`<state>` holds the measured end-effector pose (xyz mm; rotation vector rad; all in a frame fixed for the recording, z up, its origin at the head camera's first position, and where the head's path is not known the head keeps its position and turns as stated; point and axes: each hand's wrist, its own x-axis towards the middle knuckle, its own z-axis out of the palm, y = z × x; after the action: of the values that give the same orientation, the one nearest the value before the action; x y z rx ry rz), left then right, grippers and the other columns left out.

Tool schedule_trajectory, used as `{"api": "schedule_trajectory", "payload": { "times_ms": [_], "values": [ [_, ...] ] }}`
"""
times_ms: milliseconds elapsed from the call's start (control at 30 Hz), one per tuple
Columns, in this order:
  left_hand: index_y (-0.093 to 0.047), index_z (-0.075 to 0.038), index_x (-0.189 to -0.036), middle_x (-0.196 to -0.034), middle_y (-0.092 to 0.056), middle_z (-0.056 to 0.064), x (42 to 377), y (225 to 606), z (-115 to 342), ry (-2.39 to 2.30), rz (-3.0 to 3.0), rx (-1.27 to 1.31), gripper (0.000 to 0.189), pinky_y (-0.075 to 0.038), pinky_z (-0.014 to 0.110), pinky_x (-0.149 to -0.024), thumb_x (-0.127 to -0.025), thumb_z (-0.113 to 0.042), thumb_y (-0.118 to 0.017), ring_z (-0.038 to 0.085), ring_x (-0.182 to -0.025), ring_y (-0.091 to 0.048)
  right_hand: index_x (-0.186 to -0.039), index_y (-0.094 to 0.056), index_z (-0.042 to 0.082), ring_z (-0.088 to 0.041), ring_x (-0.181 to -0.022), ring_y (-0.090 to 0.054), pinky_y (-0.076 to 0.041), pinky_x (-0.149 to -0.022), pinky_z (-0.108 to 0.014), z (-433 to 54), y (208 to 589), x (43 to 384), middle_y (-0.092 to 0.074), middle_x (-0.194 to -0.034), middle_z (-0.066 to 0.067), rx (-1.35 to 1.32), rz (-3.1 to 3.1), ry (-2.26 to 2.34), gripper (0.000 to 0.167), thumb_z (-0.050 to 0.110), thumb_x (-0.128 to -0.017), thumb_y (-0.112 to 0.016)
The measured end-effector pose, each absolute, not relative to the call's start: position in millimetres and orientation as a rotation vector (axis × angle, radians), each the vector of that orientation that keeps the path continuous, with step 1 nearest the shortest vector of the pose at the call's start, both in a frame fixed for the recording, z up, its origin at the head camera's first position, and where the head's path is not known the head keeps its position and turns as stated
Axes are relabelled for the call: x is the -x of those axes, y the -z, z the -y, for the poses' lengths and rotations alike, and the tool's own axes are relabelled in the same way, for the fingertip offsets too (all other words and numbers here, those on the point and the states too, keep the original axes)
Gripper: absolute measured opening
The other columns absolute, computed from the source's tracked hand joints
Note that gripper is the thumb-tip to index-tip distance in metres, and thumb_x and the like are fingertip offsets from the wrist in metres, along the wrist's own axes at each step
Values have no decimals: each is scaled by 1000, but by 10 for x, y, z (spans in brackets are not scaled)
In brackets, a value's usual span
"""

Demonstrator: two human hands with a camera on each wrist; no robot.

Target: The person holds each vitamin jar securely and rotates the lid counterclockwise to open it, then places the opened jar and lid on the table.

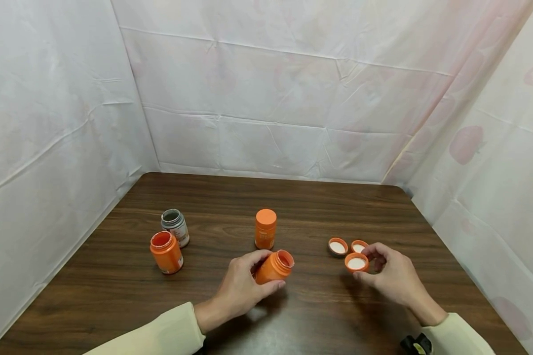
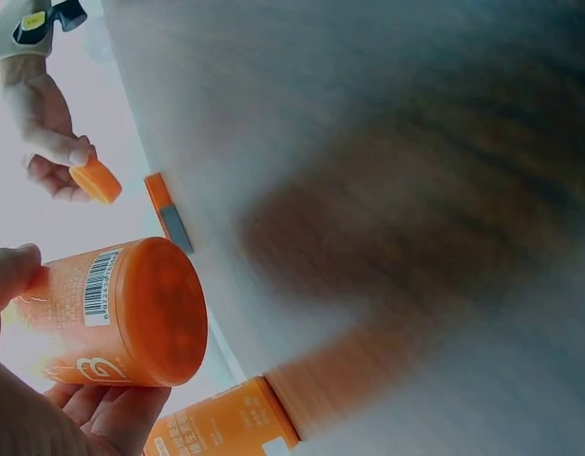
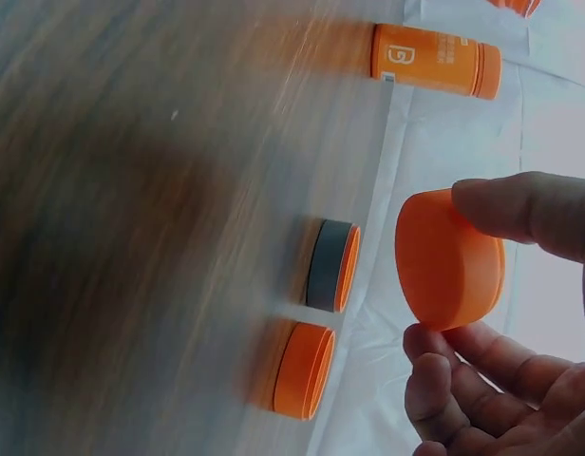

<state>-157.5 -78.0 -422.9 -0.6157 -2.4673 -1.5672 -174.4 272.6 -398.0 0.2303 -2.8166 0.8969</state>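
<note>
My left hand (image 1: pixel 243 283) grips an open orange bottle (image 2: pixel 126 309), tilted with its mouth to the right, above the table. In the right wrist view an orange cap (image 3: pixel 444 258) is pinched between the thumb and fingers of my right hand (image 1: pixel 393 273); its white inside faces up in the head view. Just beyond that hand, a grey cap (image 3: pixel 330 266) and another orange cap (image 3: pixel 304 370) lie on the table with their insides up. A capped orange bottle (image 1: pixel 265 229) stands upright behind the held bottle.
At the left of the brown wooden table (image 1: pixel 222 202) stand an open orange bottle (image 1: pixel 168 256) and, just behind it, an open grey bottle (image 1: pixel 177 229). Whitish sheets (image 1: pixel 266 98) hang along the table's back and sides.
</note>
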Motion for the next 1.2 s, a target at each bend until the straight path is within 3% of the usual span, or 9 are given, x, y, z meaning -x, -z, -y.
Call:
{"api": "schedule_trajectory", "payload": {
  "times_ms": [1200],
  "values": [
    [-69, -18, -116, -102, -72, -7, 1591, 4225, 863, 1566, 2398, 532, 52, -56, 30, -79, -72, -15, -96, 11, -90, -68, -110, -68, 6, -16, -75, -56, -44, -66, -35, -2935, 4071, 1858, -70, -99, -4, -34, 3048, -788, 52, 40, -78, -89]
  ]
}}
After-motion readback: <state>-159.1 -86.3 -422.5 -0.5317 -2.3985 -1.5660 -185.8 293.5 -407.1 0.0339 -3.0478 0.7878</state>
